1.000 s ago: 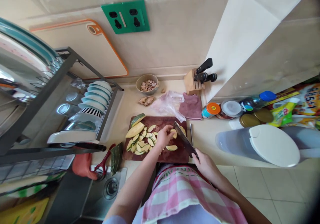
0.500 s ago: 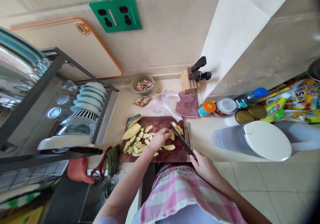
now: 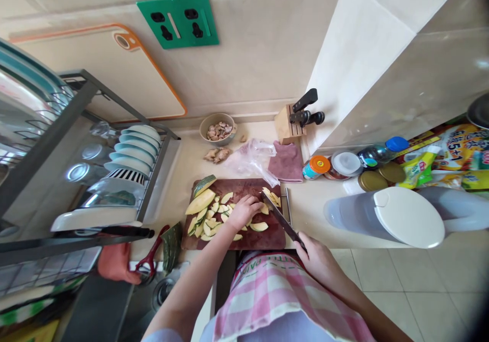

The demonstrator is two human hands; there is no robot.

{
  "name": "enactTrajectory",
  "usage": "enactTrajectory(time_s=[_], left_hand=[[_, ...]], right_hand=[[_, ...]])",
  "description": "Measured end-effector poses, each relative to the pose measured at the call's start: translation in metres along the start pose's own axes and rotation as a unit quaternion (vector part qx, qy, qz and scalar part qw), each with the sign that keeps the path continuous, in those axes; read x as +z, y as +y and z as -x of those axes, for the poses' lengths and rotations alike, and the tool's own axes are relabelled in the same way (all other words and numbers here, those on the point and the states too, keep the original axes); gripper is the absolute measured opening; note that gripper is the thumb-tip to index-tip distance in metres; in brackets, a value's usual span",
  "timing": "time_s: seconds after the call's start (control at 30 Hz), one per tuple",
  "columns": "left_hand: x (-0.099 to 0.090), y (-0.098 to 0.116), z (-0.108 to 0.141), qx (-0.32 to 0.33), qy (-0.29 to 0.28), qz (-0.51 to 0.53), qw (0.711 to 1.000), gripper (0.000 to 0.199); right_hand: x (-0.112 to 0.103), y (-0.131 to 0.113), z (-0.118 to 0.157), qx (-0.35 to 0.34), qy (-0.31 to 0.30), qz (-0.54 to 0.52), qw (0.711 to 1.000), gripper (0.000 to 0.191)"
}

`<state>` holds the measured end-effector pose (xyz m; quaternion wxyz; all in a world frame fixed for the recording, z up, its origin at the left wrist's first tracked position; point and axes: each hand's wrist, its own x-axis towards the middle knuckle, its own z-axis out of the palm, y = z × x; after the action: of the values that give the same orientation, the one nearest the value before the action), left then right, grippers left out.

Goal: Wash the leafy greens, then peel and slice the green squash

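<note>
A dark red-brown cutting board (image 3: 225, 242) lies near the counter's front edge, with several green-skinned squash slices (image 3: 211, 223) spread over its left half. Two larger squash wedges (image 3: 200, 201) rest at its upper left. My right hand (image 3: 315, 254) is wrapped round the handle of a kitchen knife (image 3: 282, 221), whose blade points up and left across the board's right side. Beside the blade, my left hand (image 3: 245, 211) has its fingers bent together on a pale squash slice (image 3: 264, 209). Thin cut pieces (image 3: 272, 196) lie just right of the blade.
Behind the board are ginger (image 3: 217, 155), a bowl (image 3: 218, 129), a plastic bag (image 3: 252, 158) and a purple cloth (image 3: 286, 162). A knife block (image 3: 286, 123) stands by the wall. Left is a dish rack (image 3: 155, 179); jars (image 3: 317, 166) and a white-lidded pitcher (image 3: 408, 216) are right.
The hands and knife have hardly moved on the board. The camera view has shifted very slightly.
</note>
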<state>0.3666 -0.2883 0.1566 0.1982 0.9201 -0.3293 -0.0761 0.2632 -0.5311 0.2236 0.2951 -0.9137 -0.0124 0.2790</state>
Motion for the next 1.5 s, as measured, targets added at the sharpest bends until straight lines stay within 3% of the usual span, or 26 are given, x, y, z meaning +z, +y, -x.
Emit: enactTrajectory(time_s=[0.23, 0.5, 0.7, 0.8, 0.97, 1.07, 1.2, 1.4, 1.43, 1.5], left_hand=[[0.009, 0.003, 0.005, -0.036, 0.026, -0.001, 0.999, 0.028], [0.009, 0.011, 0.007, -0.076, 0.049, 0.024, 0.996, 0.022], [0.004, 0.025, 0.000, -0.162, -0.003, -0.017, 0.987, 0.031], [-0.003, 0.034, -0.002, -0.200, -0.038, -0.028, 0.979, 0.023], [-0.012, 0.053, 0.010, -0.251, -0.010, 0.014, 0.968, 0.009], [-0.014, 0.061, 0.021, -0.334, -0.003, 0.102, 0.937, 0.014], [-0.013, 0.065, 0.028, -0.445, 0.034, 0.235, 0.864, 0.020], [-0.008, 0.062, 0.038, -0.456, 0.072, 0.491, 0.739, 0.025], [-0.009, 0.061, 0.043, -0.453, 0.071, 0.502, 0.734, 0.026], [-0.011, 0.060, 0.055, -0.448, 0.060, 0.458, 0.766, 0.024]], right_hand=[[-0.009, 0.008, 0.005, -0.045, 0.003, 0.056, 0.997, 0.024], [0.008, 0.009, -0.021, -0.039, -0.007, 0.161, 0.986, 0.024], [0.000, 0.005, -0.026, -0.015, -0.014, 0.085, 0.996, 0.027], [-0.004, 0.009, -0.028, -0.024, -0.015, 0.057, 0.998, 0.030], [0.001, 0.020, -0.030, -0.020, -0.012, 0.036, 0.999, 0.039], [0.001, 0.021, -0.025, -0.036, -0.006, -0.007, 0.999, 0.039], [-0.008, 0.010, -0.015, -0.045, -0.029, -0.072, 0.996, 0.035], [-0.013, 0.005, -0.018, -0.034, -0.082, -0.108, 0.990, 0.035], [-0.011, 0.007, -0.020, -0.033, -0.081, -0.110, 0.990, 0.035], [-0.009, 0.012, -0.023, -0.032, -0.078, -0.114, 0.990, 0.036]])
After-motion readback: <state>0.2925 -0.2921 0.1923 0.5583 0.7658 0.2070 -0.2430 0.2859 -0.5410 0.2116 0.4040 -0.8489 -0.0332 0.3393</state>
